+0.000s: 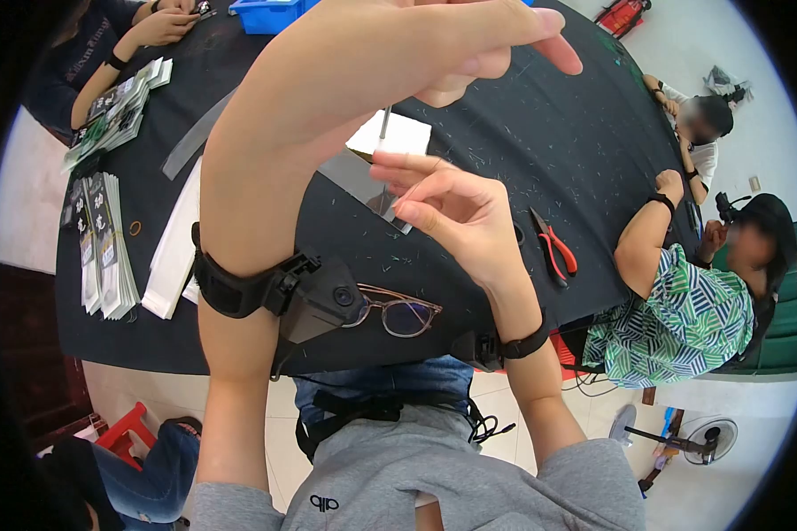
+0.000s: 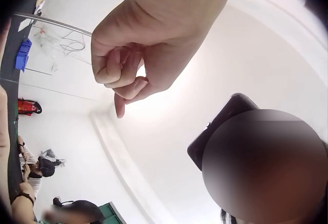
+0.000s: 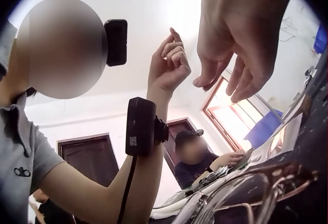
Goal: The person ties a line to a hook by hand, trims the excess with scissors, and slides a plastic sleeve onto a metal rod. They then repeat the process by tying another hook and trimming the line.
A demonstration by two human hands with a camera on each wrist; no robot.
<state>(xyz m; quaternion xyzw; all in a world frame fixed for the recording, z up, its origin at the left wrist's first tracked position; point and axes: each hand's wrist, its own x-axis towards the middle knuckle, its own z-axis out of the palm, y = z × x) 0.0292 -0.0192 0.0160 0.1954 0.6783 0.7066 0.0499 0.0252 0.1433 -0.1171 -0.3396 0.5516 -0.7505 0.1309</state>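
Note:
My left hand (image 1: 452, 57) is raised high, its fingers curled round a thin metal rod (image 1: 385, 124). In the left wrist view the rod (image 2: 56, 24) sticks out from the knuckle side of the fist (image 2: 133, 60). Below it is my right hand (image 1: 460, 208), two fingers stretched toward the rod's lower end, thumb and index finger bent close together. The right wrist view shows these fingers (image 3: 236, 55) loosely bent, with nothing visible in them. Beneath the hands lie a white card (image 1: 407, 131) and a grey shiny sheet (image 1: 356, 183) on the black cloth.
Eyeglasses (image 1: 407, 319) lie near the table edge, red-handled pliers (image 1: 553, 252) to the right. Packaged stacks (image 1: 104, 243), white strips (image 1: 173, 257) and a rubber band (image 1: 135, 228) are on the left. A blue bin (image 1: 270, 16) stands at the back. Other people sit around the table.

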